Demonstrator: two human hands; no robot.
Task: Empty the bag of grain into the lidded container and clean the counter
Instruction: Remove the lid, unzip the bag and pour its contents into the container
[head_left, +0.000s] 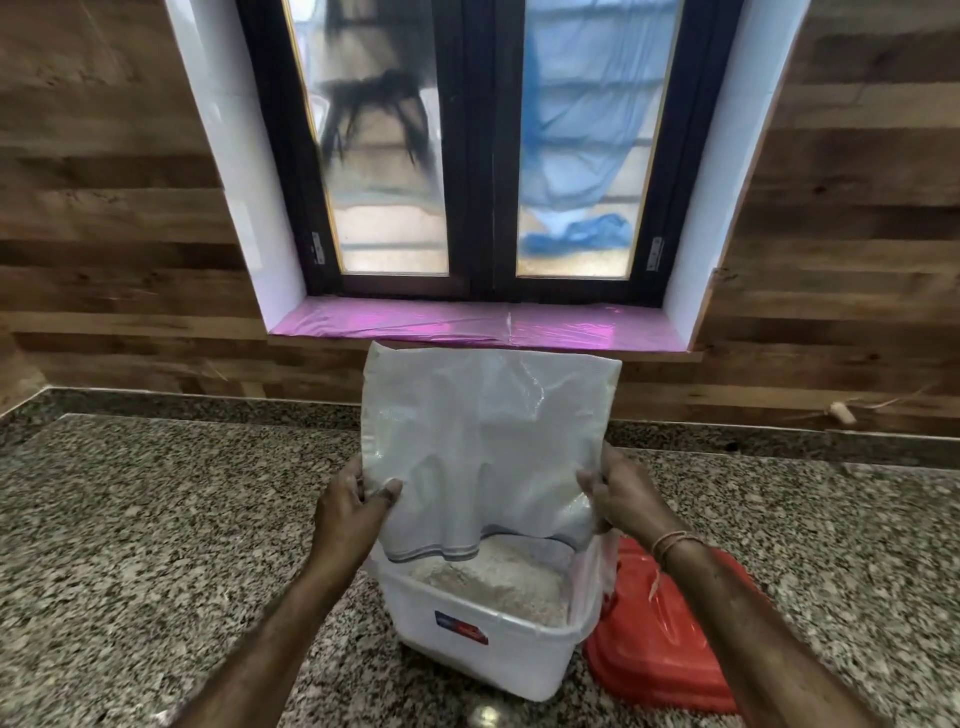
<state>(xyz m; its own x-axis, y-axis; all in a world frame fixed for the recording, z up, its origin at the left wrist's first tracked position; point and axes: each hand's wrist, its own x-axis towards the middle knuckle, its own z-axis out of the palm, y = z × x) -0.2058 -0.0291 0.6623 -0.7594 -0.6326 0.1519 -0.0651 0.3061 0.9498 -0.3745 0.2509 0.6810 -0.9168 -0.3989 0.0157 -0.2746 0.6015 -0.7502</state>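
The clear bag hangs upside down, its mouth over the white container with grain inside; the left hand and right hand pinch its side edges. A red lid lies just right of the container on the granite counter; a window stands behind.

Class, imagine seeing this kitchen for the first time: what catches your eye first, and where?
Centre: a white bag, gripped by left hand and right hand, hangs mouth-down over an open white container holding grain. A red lid lies on the granite counter to its right.
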